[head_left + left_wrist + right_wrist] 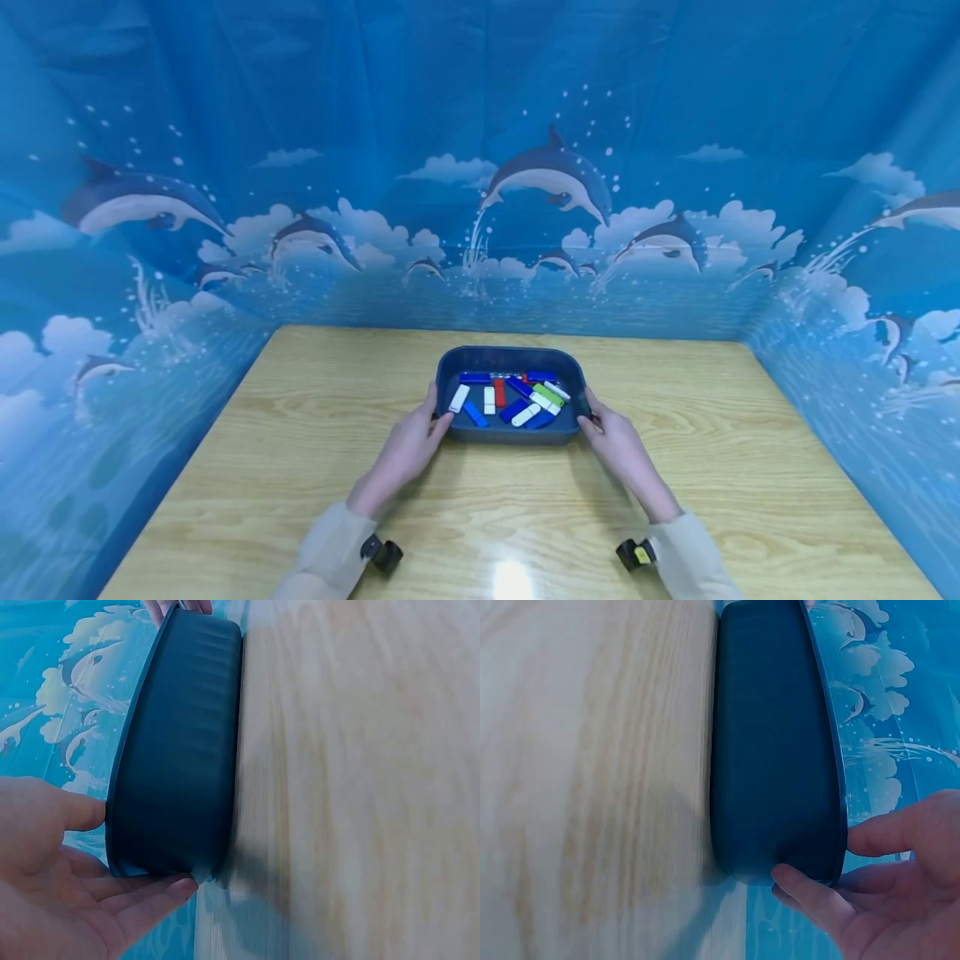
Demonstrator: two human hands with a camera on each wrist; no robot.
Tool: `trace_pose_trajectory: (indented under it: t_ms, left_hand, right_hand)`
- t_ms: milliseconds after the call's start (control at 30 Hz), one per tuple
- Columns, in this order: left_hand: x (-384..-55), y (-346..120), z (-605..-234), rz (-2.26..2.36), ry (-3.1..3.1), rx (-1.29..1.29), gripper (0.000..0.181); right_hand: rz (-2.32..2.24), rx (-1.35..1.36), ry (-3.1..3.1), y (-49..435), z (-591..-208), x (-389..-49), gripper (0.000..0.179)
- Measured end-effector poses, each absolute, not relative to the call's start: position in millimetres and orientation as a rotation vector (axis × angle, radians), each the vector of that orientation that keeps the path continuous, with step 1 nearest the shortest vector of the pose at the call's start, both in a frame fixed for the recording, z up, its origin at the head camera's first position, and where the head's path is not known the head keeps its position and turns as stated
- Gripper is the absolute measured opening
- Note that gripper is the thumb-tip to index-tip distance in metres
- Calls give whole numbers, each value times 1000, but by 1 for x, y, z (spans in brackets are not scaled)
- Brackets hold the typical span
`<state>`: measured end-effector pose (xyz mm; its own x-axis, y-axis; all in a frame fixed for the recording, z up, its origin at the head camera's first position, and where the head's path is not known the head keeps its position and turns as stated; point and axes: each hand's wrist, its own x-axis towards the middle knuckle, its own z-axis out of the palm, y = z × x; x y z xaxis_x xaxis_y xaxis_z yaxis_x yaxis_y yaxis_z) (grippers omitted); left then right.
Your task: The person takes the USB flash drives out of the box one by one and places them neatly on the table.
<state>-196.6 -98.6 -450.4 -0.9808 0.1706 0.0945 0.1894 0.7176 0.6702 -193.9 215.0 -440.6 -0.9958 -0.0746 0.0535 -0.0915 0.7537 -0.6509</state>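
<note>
A dark blue plastic tray (510, 436) with rounded corners sits upright on the wooden table. Small flat sticks that look like USB flash drives lie loose in it: white ones (459, 398), blue ones (475, 413), a red one (499, 392) and a green one (549, 394). My left hand (411, 443) holds the tray's left end, thumb at the rim and fingers against the outer wall. At the opposite end my right hand (619, 443) grips it the same way. Both wrist views show the tray's outer wall (180, 750), its contents hidden there.
The light wooden table (322, 383) extends around the tray on all sides. Behind and beside it hangs a blue curtain (420, 100) printed with dolphins and clouds. Small black devices (382, 553) are strapped at both wrists.
</note>
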Motion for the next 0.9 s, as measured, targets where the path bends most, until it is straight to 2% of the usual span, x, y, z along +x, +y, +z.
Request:
trace_pose_trajectory:
  t_ms: [733, 900]
  left_hand:
    - [-179, -97, -451, -1094, -2911, -247, 64]
    - [-178, -97, -450, -1077, -2915, -250, 65]
  right_hand:
    - [1017, 179, -2924, 215, -441, -175, 56]
    - [884, 245, -2880, 215, -441, -173, 54]
